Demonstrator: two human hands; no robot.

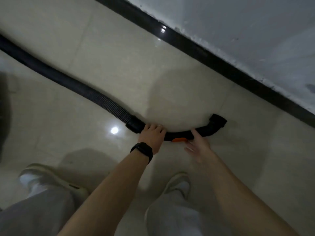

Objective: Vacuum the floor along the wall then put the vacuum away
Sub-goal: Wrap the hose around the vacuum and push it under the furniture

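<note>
The wand [179, 133] lies low over the floor [85, 74], its long axis running left to right and roughly parallel to the baseboard [221, 60], with the nozzle [218, 120] at its right end pointing toward the wall [255, 31]. The left hand [151, 135] wraps the wand where it meets the hose [85, 92], fingers clamped around it. The right hand [198, 145] is nearer the nozzle; its fingers are spread, and only the thumb touches the wand beside the orange switch [179, 140]. The wand is black and curved; the ribbed hose trails toward the floor's upper-left edge. The nozzle appears near the baseboard, not touching.
</note>
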